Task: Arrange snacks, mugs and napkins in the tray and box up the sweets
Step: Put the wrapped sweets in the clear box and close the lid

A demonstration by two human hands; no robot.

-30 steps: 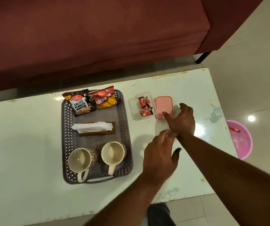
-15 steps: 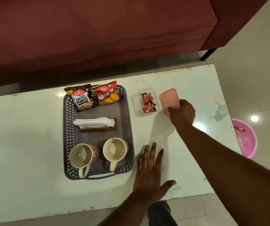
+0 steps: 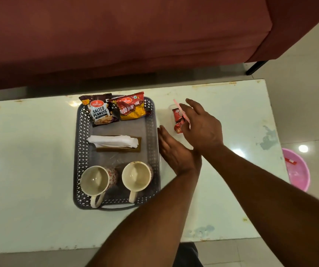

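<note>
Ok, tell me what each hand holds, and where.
Right hand holds the pink lid by its near edge, tilted over the sweets box. Left hand holds nothing.

Tray (image 3: pixel 154 132) is sitting left of centre on the table (image 3: pixel 29 170). Peanut packet (image 3: pixel 99 112) and second snack packet (image 3: pixel 132 109) are lying side by side at the tray's far end, overlapping its rim, peanuts on the left. Napkins (image 3: pixel 114 141) are lying across the tray's middle on a flat holder (image 3: pixel 135 149). Two mugs (image 3: pixel 95 182) (image 3: pixel 136 177) are standing side by side at the near end, handles pointing toward the camera. Sweets box (image 3: pixel 171 108) is sitting right of the tray's far corner, sweets (image 3: pixel 178 120) inside. Lid (image 3: pixel 179 107) is tilting over the box under the right hand (image 3: pixel 201 128). Left hand (image 3: pixel 176 151) is sitting between tray and box, its wrist under the right one. Sofa (image 3: pixel 116 35) is standing behind the table; bucket (image 3: pixel 297 170) is sitting on the floor to the right.
</note>
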